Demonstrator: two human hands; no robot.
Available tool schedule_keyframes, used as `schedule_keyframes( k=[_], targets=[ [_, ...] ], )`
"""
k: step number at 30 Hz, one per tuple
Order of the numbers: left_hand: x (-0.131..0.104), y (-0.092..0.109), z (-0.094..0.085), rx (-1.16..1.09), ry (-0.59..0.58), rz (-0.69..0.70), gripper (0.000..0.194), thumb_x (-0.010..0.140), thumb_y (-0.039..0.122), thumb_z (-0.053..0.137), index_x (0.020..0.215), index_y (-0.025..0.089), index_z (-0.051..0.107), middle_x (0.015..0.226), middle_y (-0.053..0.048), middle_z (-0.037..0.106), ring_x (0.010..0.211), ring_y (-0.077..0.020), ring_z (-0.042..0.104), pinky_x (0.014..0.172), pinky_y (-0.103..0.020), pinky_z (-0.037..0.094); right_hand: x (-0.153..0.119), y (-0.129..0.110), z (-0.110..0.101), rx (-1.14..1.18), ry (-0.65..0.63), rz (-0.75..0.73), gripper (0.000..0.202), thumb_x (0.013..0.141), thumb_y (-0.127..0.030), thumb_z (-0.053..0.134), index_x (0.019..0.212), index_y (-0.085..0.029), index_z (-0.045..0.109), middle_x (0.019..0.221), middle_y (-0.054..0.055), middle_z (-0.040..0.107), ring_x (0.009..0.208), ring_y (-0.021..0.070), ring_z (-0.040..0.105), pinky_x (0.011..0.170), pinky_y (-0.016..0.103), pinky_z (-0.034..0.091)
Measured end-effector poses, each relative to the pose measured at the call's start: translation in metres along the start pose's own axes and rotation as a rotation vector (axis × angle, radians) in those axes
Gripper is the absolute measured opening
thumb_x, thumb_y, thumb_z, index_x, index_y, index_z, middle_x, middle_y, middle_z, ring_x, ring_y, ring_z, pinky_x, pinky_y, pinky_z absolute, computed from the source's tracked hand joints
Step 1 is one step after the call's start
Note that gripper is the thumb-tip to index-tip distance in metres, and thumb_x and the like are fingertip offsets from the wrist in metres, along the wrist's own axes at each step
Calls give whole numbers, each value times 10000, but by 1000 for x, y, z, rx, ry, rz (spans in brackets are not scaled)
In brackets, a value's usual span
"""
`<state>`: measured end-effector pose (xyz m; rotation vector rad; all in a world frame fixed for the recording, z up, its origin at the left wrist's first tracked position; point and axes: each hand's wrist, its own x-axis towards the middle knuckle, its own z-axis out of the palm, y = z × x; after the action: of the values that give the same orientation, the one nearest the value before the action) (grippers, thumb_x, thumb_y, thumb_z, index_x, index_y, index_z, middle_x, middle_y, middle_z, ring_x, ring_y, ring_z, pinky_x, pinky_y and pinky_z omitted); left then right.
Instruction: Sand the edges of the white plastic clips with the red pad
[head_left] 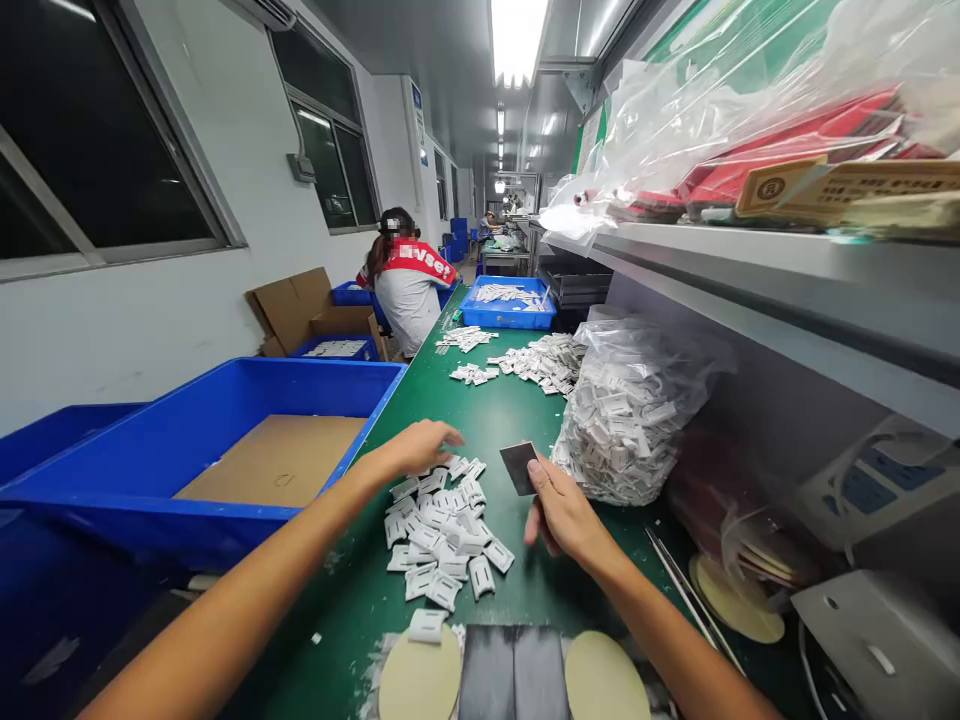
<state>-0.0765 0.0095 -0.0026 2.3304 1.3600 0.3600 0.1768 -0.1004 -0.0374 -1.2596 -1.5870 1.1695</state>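
Observation:
My left hand (pixel 424 447) is over the far edge of a heap of small white plastic parts (pixel 450 525), its fingers stretched to the right; I see nothing held in it. Each part is a flat piece with a dark slot. My right hand (pixel 561 508) pinches a small dark square sheet (pixel 517 466), perhaps sandpaper, between thumb and fingers to the right of the heap. Near me, one white part (pixel 427 626) rests on the edge of a round yellow disc (pixel 420 675). Dark strips (pixel 514 675) lie between that disc and another yellow disc (pixel 606 677), with white dust around.
A clear bag of white parts (pixel 622 430) stands right, below a loaded shelf (pixel 750 265). More white parts (pixel 544 362) and a blue tray (pixel 508 316) are farther along the green table. Left is a large blue bin (pixel 225 510); a person (pixel 409 285) sits beyond it.

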Motion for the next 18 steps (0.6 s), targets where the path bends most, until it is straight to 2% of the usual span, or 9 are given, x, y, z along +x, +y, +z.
schedule_keyframes(
  k=[2, 4, 6, 8, 10, 13, 16, 18],
  targets=[
    [-12, -14, 15, 71, -62, -29, 260, 931, 325, 611, 1144, 179, 636, 1186, -85, 651, 1025, -223, 647, 878, -433, 548, 2, 2, -2, 20, -19, 17, 592, 980, -619, 301, 1307, -191, 547, 393, -63, 535, 266, 121, 371, 294, 195, 282],
    [-12, -21, 25, 113, -87, -45, 273, 932, 328, 606, 1163, 184, 629, 1217, -90, 638, 1055, -232, 636, 896, -445, 540, 5, 6, -5, 35, -15, 29, 504, 972, -618, 356, 1110, -206, 611, 358, -80, 480, 288, 106, 382, 319, 171, 274],
    [-6, -25, 30, 126, -100, -50, 289, 934, 331, 603, 1182, 183, 621, 1234, -94, 630, 1065, -236, 632, 902, -454, 537, 9, 9, -7, 53, -15, 58, 464, 961, -626, 385, 939, -211, 591, 335, -88, 452, 280, 93, 363, 320, 160, 251],
    [1, -29, 32, 116, -110, -54, 297, 935, 334, 601, 1189, 181, 617, 1239, -96, 628, 1065, -237, 632, 901, -456, 539, 13, 13, -7, 82, -28, 102, 468, 949, -648, 380, 862, -216, 539, 338, -82, 483, 248, 89, 337, 293, 164, 227],
    [7, -34, 32, 90, -110, -69, 303, 933, 334, 604, 1192, 176, 614, 1229, -96, 631, 1050, -234, 638, 889, -453, 545, 15, 16, -6, 120, -39, 138, 475, 936, -666, 379, 857, -218, 517, 406, -55, 572, 237, 99, 382, 269, 173, 241],
    [14, -39, 27, 22, -93, -99, 314, 928, 335, 614, 1191, 163, 612, 1195, -90, 642, 1005, -228, 652, 847, -433, 561, 17, 16, -4, 194, -3, 126, 439, 912, -635, 471, 915, -206, 563, 718, 23, 726, 435, 138, 622, 322, 192, 403],
    [14, -35, 20, -73, -19, -111, 305, 922, 339, 622, 1164, 154, 625, 1162, -78, 654, 965, -222, 661, 809, -409, 570, 16, 8, -4, 308, 42, 81, 386, 923, -545, 510, 1074, -201, 597, 1096, 86, 720, 827, 187, 734, 599, 264, 595],
    [8, -24, 18, -147, 91, -104, 272, 924, 342, 618, 1114, 149, 642, 1115, -73, 670, 945, -212, 663, 812, -408, 565, 16, 1, -5, 395, 45, 71, 398, 957, -484, 453, 1233, -211, 541, 1241, 108, 678, 959, 203, 723, 771, 332, 605]
  ],
)
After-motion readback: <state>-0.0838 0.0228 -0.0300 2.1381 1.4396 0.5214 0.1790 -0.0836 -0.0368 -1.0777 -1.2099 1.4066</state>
